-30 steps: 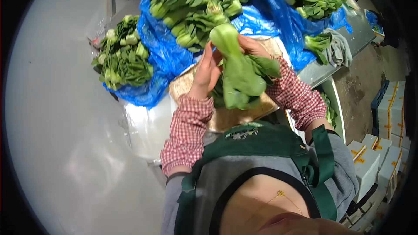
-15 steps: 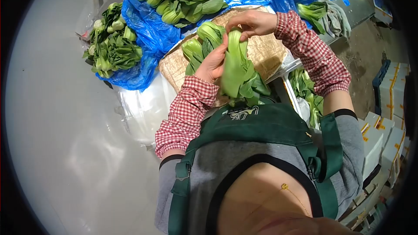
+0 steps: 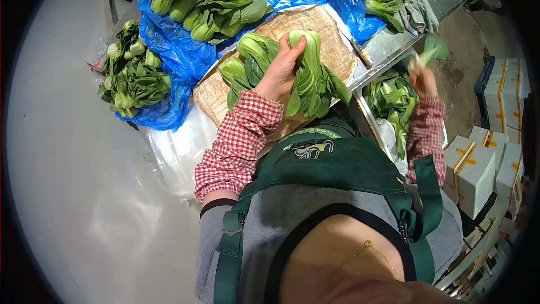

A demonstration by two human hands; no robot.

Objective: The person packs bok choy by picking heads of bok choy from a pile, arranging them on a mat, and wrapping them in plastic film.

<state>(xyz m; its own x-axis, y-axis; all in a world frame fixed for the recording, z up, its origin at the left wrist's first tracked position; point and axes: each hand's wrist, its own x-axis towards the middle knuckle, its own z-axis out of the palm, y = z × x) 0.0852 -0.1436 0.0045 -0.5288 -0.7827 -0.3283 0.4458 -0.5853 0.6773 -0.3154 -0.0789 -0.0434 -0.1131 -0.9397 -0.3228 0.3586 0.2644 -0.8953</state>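
Note:
My left hand (image 3: pixel 283 68) is wrapped round a head of bok choy (image 3: pixel 309 81), its pale base up and its leaves hanging toward my apron. Two more bok choy heads (image 3: pixel 251 59) lie beside that hand on the tan board (image 3: pixel 329 28). Off to the right, my right hand (image 3: pixel 423 80) pinches a single loose bok choy leaf (image 3: pixel 433 50), somewhat blurred. Below and left of this hand is a white-edged box (image 3: pixel 368 114) full of loose leaves (image 3: pixel 392 101).
Bok choy heaps (image 3: pixel 225 5) rest on blue plastic (image 3: pixel 179 50) behind the board. A wooden-handled tool (image 3: pixel 364 55) lies at the board's right edge. A grey cloth (image 3: pixel 416 14) is at the back right. White foam boxes (image 3: pixel 472 171) stand on the right.
My right hand has left the bok choy and swung right with a leaf in its fingers. My left hand still holds the head, which has shifted slightly up.

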